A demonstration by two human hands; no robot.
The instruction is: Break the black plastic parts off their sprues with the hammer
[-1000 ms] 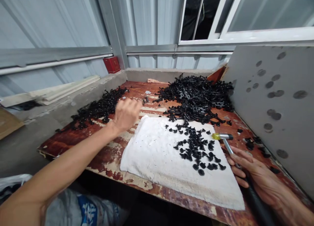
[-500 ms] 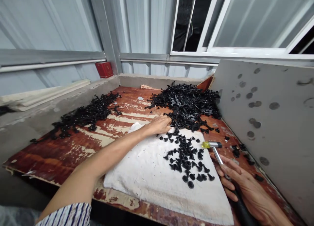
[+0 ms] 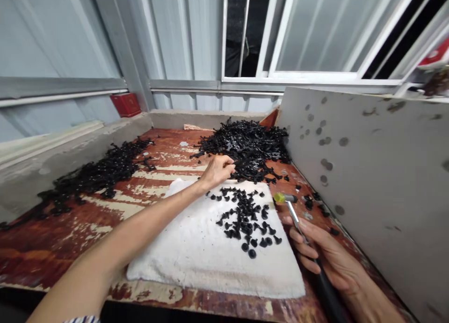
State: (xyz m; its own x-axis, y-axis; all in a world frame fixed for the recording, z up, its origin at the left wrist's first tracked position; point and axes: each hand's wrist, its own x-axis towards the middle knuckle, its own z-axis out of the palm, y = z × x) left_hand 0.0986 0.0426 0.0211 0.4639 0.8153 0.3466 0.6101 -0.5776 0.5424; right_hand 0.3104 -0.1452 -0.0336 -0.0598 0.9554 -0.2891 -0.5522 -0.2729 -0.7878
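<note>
- I see the pile (image 3: 250, 145) just beyond and right of the left hand (image 3: 217, 170), its stems pointing every way
- That hand is nearer; its fingers curl narrow, and I cannot tell whether they pinch anything
- The right hand (image 3: 326, 253) grips the mallet (image 3: 293, 214), head pointing away
- Cloth (image 3: 189, 248) lies bare left of the loose parts (image 3: 246, 228); a board (image 3: 379, 173) bounds the right

Navy stripes on white

Only a sliver of sleeve (image 3: 83, 319) shows at the bottom edge — white cloth with narrow dark-blue stripes — ending well short of the wrist. The left forearm (image 3: 140, 234) is bare, as are the slender-fingered left hand (image 3: 216, 169) and right hand (image 3: 324, 248).
</note>
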